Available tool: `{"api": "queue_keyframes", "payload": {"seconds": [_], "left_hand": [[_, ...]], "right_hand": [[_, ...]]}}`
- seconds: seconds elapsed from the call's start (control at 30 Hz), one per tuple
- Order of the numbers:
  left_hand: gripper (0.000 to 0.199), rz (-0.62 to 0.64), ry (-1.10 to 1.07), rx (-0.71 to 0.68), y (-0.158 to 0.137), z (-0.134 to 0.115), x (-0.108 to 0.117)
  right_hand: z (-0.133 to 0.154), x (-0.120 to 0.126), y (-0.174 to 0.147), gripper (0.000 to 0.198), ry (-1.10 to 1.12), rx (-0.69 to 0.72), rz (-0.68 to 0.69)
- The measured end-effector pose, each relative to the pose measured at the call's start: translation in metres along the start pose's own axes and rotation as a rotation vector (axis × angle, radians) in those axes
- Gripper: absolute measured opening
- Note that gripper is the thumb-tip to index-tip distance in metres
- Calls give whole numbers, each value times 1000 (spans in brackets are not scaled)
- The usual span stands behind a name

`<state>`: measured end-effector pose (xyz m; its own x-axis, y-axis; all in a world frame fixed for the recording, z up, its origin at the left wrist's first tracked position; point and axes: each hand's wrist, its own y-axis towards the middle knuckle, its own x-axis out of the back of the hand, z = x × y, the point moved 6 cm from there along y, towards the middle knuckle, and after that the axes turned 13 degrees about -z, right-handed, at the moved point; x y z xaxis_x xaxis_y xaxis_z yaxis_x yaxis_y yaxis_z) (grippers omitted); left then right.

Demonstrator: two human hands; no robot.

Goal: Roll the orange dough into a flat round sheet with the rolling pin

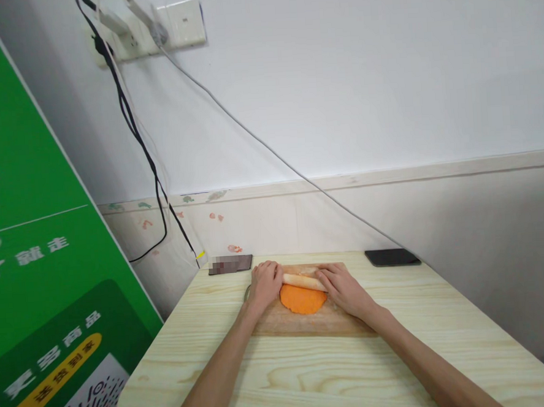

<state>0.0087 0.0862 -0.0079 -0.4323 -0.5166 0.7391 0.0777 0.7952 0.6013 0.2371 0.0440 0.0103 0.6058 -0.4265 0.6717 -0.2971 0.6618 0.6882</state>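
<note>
A pale wooden rolling pin (303, 281) lies across a flattened orange sheet of dough (304, 300) with an uneven edge. Under both is a wooden board (302, 330) on the table. My left hand (265, 282) is closed over the pin's left end, and my right hand (344, 286) grips its right end, fingers bent over the wood. The pin covers the far part of the dough. Both ends of the pin are hidden by my hands.
A black phone (392, 257) lies at the table's (310, 379) back right, a cable (259, 140) running to it from the wall sockets (180, 25). Another dark flat object (232, 264), partly blurred, lies at the back left. A green printed panel (32, 200) stands left.
</note>
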Motion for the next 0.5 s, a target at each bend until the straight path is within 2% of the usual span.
{"api": "queue_keyframes", "payload": {"seconds": [0.1,0.23,0.33,0.5], "left_hand": [[32,0,-16,9,-1,0,3],[34,-18,-70,101,0,4,7],[35,-26,-89,155,0,8,8],[35,-39,-91,157,-1,11,6]], "right_hand": [[2,1,0,52,-5,0,9],[3,2,0,55,-20,-7,40],[6,2,-1,59,-48,39,104],[17,3,-5,62,-71,108,195]]}}
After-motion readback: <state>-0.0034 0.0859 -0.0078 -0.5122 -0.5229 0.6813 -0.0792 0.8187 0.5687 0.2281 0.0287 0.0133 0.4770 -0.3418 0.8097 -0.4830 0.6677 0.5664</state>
